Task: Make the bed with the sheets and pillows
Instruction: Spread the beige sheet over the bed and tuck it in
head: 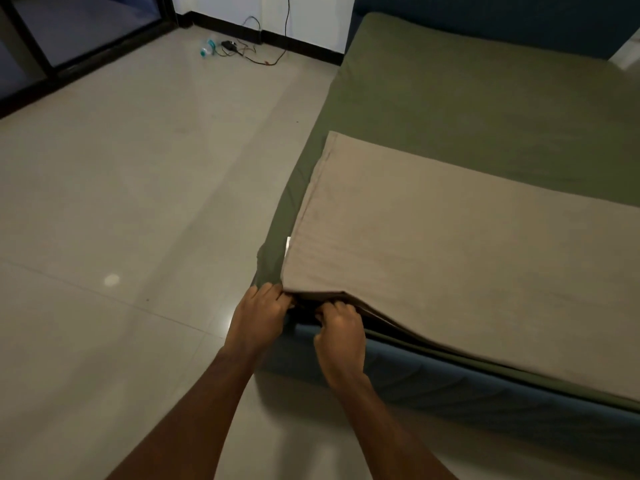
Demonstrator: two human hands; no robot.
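I am standing at the near left corner of the bed, leaning over it with both arms reaching down. My left hand (260, 315) is clamping onto the olive green sheet (467, 98) right at the corner, with its fingers curling into the bunched fabric where the sheet is wrapping down over the side. My right hand (341, 336) is sitting just beside it, also closed. Its fingers are hooking in under the raised near edge of the tan sheet (450, 254). The fingertips are disappearing into the dark gap there, so I cannot tell whether they are catching the green layer underneath as well.

The green sheet is covering the whole mattress and is lying smooth up towards the dark blue headboard (502, 15). The tan sheet is lying flat on top of it, over the nearer part of the bed, with its left edge running just inside the mattress edge. Its near corner is lifting slightly at my hands. Below the bedding, the blue bed frame (450, 386) is showing along the near side.

On the tiled floor (138, 202), well away by the far wall, a plastic water bottle (207, 49) is lying next to a black adapter (229, 46) with tangled cables (263, 58).
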